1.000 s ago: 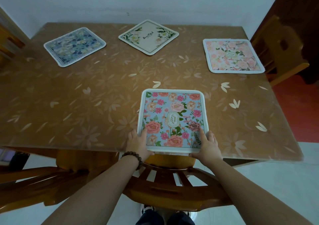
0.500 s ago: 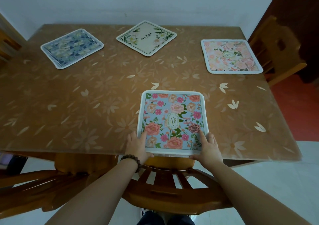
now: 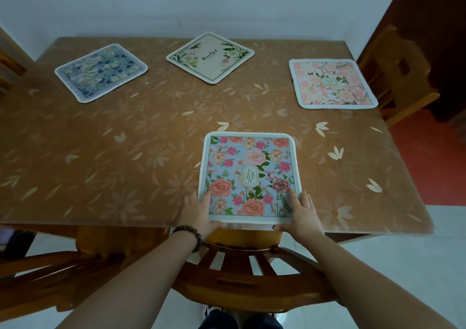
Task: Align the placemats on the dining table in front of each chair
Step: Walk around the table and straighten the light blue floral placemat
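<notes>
A blue floral placemat (image 3: 251, 172) lies square at the table's near edge, in front of the near chair (image 3: 252, 275). My left hand (image 3: 198, 211) rests on its near left corner and my right hand (image 3: 302, 214) on its near right corner. The fingers lie flat on top and the thumbs run along the near edge. A navy floral placemat (image 3: 100, 72) lies skewed at the far left. A cream placemat (image 3: 210, 57) sits turned like a diamond at the far middle. A pink floral placemat (image 3: 331, 84) lies at the right, by the right chair (image 3: 401, 74).
The brown table (image 3: 126, 152) carries a leaf-patterned cover and stands against a white wall. Part of a wooden chair (image 3: 7, 69) shows at the left edge. Another chair (image 3: 37, 273) stands at the near left. Red floor lies beyond the right side.
Both hands stay on the blue mat's near corners. The mat has barely moved; only the view has shifted a little.
</notes>
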Motion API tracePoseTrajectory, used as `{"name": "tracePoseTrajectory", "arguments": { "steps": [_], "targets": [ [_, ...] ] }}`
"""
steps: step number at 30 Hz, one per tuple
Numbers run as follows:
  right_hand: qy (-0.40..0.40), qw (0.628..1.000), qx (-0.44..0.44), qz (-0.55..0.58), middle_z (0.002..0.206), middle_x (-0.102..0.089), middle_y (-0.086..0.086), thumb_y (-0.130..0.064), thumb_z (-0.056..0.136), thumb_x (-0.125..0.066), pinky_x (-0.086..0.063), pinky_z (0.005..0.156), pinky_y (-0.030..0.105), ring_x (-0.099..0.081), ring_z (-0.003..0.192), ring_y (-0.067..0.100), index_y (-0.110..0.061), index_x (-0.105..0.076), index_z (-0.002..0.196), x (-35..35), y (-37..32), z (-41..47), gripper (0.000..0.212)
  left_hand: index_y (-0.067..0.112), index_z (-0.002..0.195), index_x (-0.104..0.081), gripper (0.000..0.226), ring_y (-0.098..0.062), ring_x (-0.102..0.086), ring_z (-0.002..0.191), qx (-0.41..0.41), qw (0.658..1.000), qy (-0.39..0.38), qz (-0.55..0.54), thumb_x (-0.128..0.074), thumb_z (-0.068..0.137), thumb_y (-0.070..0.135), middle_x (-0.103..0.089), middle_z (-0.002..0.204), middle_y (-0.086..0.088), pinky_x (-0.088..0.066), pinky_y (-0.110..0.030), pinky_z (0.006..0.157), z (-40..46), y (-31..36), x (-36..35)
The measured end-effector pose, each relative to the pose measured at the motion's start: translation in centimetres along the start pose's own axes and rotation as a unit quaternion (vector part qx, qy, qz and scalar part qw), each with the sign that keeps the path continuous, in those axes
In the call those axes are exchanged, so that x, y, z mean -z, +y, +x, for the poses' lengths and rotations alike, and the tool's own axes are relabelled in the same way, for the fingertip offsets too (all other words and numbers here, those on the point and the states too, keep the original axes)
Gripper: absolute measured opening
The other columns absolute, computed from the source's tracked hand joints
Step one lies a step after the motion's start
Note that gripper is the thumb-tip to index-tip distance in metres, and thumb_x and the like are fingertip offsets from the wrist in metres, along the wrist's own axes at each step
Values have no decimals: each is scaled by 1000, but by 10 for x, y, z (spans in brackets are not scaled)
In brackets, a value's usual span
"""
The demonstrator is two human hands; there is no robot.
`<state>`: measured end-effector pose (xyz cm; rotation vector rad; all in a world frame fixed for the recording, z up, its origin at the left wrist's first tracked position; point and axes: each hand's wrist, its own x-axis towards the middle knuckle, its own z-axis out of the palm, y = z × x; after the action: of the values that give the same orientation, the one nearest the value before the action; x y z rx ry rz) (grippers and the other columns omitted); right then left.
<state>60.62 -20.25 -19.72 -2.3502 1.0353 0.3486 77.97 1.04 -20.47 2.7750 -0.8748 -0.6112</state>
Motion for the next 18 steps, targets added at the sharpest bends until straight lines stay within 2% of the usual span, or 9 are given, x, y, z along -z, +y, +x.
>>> {"name": "tracePoseTrajectory", "arguments": {
  "steps": [4, 7, 10, 14, 18],
  "targets": [
    [12, 999, 22, -28, 159, 7, 10, -65, 82, -52, -3, 119, 42, 11, 145, 26, -18, 6, 150, 11, -4, -3, 101, 21, 147, -19, 90, -29, -32, 128, 13, 1000, -20, 20, -46, 78, 71, -35, 142, -9, -36, -43, 103, -4, 4, 12],
    [41, 998, 37, -38, 160, 2, 9, -64, 89, -39, -4, 119, 42, 7, 146, 26, -17, 1, 151, 24, -10, -4, 88, 16, 147, -22, 86, -29, -31, 133, 7, 1000, -9, 16, -35, 83, 72, -30, 149, -10, -34, -45, 106, -8, 7, 25],
    [66, 995, 55, -45, 160, -4, 8, -60, 92, -36, -8, 119, 43, 0, 146, 25, -18, -6, 151, 36, -18, -3, 78, 13, 145, -25, 82, -28, -30, 136, 7, 1000, 23, 6, -38, 86, 68, -30, 152, -10, -32, -45, 109, -11, 9, 39],
    [74, 993, 83, -46, 159, -11, 7, -58, 92, -36, -11, 118, 43, -7, 145, 24, -19, -10, 151, 46, -34, 1, 74, 11, 151, -13, 86, -23, -11, 145, 47, 998, 32, 19, -34, 89, 66, -13, 159, -6, -14, -42, 117, -16, 11, 56],
    [59, 986, 135, -75, 159, -11, 9, -54, 94, -35, -12, 118, 42, -8, 145, 24, -17, -13, 150, 47, -58, 5, 71, 13, 151, -12, 86, -23, -9, 146, 89, 995, 50, 5, -31, 88, 68, -13, 159, -6, -12, -43, 117, -32, 2, 69]
  ]
}}
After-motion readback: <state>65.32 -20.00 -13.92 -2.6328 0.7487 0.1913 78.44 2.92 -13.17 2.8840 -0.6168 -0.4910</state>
